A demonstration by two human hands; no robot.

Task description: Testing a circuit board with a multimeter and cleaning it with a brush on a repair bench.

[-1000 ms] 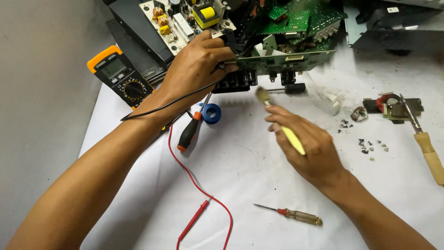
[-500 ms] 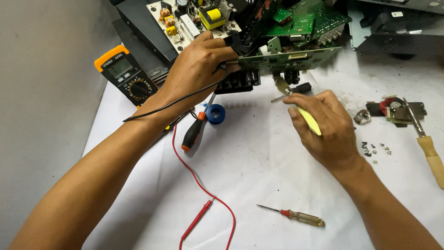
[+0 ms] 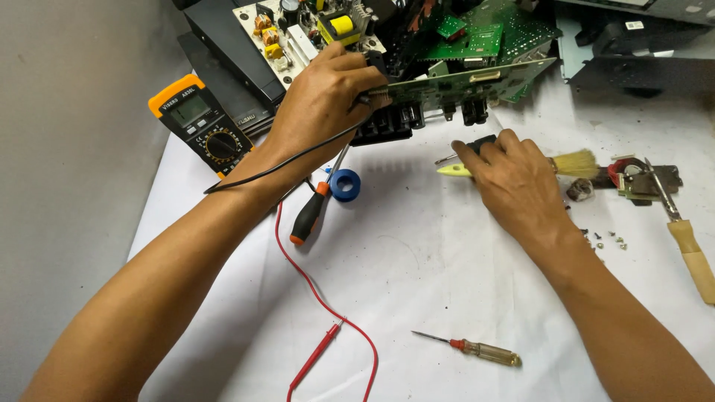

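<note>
Board point(image 3: 477, 82), at twelve o'clock, is pinched on edge by the left hand point(image 3: 324, 93). Brush point(image 3: 573, 164) is gripped flat under the right hand point(image 3: 514, 186). The board could be tipped if that pinch loosens; screws point(image 3: 607, 240) at three o'clock could be swept off.
</note>
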